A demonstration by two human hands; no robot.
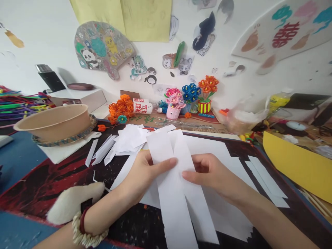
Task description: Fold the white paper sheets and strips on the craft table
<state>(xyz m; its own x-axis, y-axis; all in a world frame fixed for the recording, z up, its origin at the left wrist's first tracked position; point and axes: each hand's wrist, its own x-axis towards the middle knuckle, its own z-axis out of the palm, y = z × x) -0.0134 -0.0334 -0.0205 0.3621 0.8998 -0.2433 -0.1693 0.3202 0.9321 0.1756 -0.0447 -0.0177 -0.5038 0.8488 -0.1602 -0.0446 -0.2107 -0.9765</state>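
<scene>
A: Nearest thing?

B: Scrunchie (89,232), bottom left, on the left wrist. Then two paper strips (176,211), bottom edge up to mid-frame. They overlap at the middle and splay at both ends.

A: Hands?

B: Left hand (145,169): thumb flat across the left strip, fingers behind, paper pinched between. Right hand (212,171): thumb on the right strip, fingers curled behind its edge, also pinched.

A: Step in hand?

B: Setting one strip against the other, I'd judge. Joined or merely overlapping: cannot tell.

A: What does the next move call for?

B: My reading: a steady, even pinch at the overlap, light enough not to crease paper or let the angle slip.

A: Farther out?

B: White sheet (225,212) beneath, on a black-and-red mat (52,183). Loose strips (269,181) at right; paper pile (131,138) left of centre. Bowl (54,119) at left. Orange flowers (209,84) upper centre, against the wall (153,52).
</scene>
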